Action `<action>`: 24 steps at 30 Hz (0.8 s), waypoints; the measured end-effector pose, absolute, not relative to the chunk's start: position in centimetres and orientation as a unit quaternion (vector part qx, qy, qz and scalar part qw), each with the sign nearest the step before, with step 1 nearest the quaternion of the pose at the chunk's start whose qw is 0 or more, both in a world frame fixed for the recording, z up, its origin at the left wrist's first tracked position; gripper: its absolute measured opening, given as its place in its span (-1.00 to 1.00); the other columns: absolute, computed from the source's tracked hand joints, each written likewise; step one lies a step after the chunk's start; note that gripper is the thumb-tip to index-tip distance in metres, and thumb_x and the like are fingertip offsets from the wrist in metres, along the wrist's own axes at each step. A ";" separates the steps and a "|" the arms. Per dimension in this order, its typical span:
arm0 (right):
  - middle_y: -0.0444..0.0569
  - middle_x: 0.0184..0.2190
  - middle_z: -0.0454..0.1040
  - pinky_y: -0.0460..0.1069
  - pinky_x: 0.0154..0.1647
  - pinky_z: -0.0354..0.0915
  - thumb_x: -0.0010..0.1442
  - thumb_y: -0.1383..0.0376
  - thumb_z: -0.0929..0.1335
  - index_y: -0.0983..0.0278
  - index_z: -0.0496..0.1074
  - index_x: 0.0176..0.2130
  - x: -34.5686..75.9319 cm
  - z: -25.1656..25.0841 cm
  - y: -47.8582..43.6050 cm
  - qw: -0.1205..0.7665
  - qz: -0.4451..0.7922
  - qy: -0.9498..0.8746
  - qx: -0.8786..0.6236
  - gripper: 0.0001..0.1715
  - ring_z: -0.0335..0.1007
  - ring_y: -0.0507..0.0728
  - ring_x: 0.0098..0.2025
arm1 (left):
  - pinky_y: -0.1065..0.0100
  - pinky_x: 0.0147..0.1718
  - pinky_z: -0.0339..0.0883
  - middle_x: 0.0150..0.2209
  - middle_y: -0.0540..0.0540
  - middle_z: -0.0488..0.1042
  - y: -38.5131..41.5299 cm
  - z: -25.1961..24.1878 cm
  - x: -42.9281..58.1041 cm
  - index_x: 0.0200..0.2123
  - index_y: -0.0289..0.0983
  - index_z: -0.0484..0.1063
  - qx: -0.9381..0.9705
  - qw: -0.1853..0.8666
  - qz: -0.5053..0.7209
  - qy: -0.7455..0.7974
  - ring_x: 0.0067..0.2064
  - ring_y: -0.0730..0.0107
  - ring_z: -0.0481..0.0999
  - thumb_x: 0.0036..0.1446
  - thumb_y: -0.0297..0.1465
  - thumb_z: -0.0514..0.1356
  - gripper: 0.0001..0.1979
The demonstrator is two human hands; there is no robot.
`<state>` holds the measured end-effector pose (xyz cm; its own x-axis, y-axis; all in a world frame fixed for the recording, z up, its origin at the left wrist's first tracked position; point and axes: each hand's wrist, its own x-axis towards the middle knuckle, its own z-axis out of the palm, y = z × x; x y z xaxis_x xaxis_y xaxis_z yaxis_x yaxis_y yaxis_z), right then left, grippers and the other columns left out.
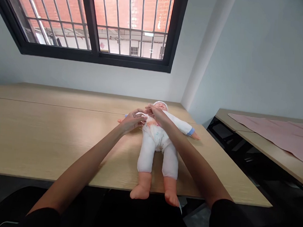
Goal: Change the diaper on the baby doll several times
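A baby doll (160, 135) lies on its back on the wooden table, feet over the front edge. It wears a white top with blue cuffs, a white cap (160, 103), a white diaper (160, 140) with faint prints, and white cloth on the legs. Over the doll's chest, on the left side, is my left hand (134, 121), its fingers curved and apart. My right hand (156, 114) hovers over or touches the upper chest, fingers stretched to the left toward my left hand. Both hands partly cover the chest; whether they touch the cloth I cannot tell. Orange-pink body shows above the diaper.
The wooden table (61, 135) reaches back to the wall under a barred window (95, 56). To the right, across a gap, a second table (226, 115) bears a pink cloth (277, 131). Dark shelving shows beneath it.
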<state>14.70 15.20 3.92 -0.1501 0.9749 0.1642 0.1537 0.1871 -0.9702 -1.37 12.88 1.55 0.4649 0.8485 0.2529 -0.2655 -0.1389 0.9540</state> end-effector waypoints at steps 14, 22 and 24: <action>-0.02 -0.32 0.50 -0.07 -0.53 0.28 0.37 -0.13 0.12 0.27 0.35 -0.14 13.8 4.6 13.7 0.436 0.616 -0.477 -0.450 -0.43 0.34 0.02 -0.54 | 0.32 -0.32 0.23 -0.42 0.03 0.33 11.5 0.4 2.4 -0.30 -0.24 0.31 0.717 0.447 0.453 0.284 -0.34 0.38 0.35 -0.08 -0.22 0.45 -0.59; 0.13 -0.06 0.49 -0.06 -0.13 0.34 0.42 0.02 0.12 0.35 0.39 -0.12 17.6 8.1 13.0 0.498 0.464 -0.583 -0.443 -0.50 0.46 0.07 -0.15 | 0.08 0.11 0.17 -0.08 -0.16 0.44 10.3 -1.3 2.8 -0.15 -0.20 0.41 0.813 0.184 0.452 0.317 0.07 0.08 0.31 0.21 -0.22 0.23 -0.78; 0.09 -0.06 0.50 -0.06 -0.08 0.29 0.38 0.02 0.19 0.34 0.39 -0.11 19.8 8.6 11.8 0.509 0.327 -0.637 -0.478 -0.54 0.43 0.07 -0.12 | 0.05 0.19 0.10 0.01 -0.17 0.45 10.0 -1.4 2.9 -0.10 -0.20 0.45 0.832 0.171 0.440 0.293 0.15 0.07 0.30 0.28 -0.25 0.14 -0.79</action>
<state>19.77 11.81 8.56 -0.0262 0.9417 0.3354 0.2760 0.3293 -0.9030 2.86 9.99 -1.42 0.4412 0.6376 0.6315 0.3371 -0.7699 0.5418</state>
